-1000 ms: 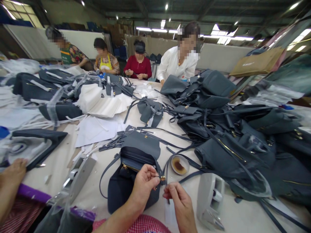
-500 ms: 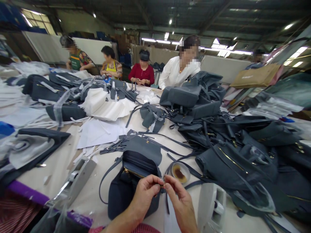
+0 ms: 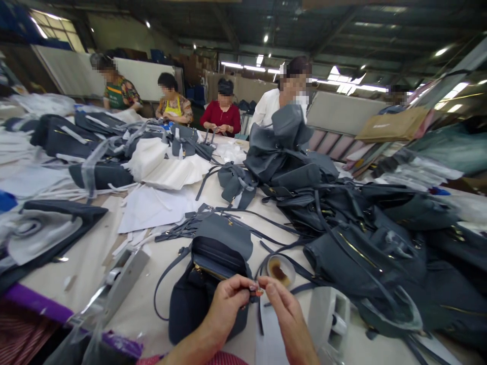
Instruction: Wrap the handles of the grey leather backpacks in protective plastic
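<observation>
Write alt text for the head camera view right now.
A person's left hand and right hand nearly meet at a tiny item by an open, dark-blue flap bag. Similar bags crowd the worktable, with co-workers across it.

A pale table (image 3: 143, 306), purple-edged at eight o'clock, is laden around a small dark bag (image 3: 238, 181) near its middle: an open dark bag (image 3: 190, 299) rests at six o'clock, a shallow dish (image 3: 291, 271) with brown contents and a pale grey dispenser (image 3: 321, 314) at five, a second dispenser (image 3: 125, 281) at eight, white sheets (image 3: 152, 208) at nine, and a sprawling heap of dark bags (image 3: 357, 258) at three.
</observation>
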`<state>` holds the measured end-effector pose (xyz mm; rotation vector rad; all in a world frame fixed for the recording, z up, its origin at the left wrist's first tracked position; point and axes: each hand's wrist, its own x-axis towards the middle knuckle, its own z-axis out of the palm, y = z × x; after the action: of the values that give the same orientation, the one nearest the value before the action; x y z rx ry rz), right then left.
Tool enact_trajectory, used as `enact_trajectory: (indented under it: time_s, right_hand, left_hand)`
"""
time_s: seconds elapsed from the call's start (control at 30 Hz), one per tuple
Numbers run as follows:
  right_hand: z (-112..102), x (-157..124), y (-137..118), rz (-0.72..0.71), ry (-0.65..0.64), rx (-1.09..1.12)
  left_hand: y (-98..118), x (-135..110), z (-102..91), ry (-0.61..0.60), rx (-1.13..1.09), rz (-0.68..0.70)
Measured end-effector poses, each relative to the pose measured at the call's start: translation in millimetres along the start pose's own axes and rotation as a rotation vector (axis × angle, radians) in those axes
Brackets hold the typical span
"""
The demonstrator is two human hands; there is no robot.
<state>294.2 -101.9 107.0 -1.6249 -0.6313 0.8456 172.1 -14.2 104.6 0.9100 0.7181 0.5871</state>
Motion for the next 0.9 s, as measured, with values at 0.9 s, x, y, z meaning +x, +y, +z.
enact_trajectory:
  time_s: [0.9]
  right_hand:
    - [3.2, 7.6, 1.1, -0.864, 0.171, -0.647]
  left_hand:
    - [1.0, -1.1, -2.4, -0.131, 0.191, 0.077]
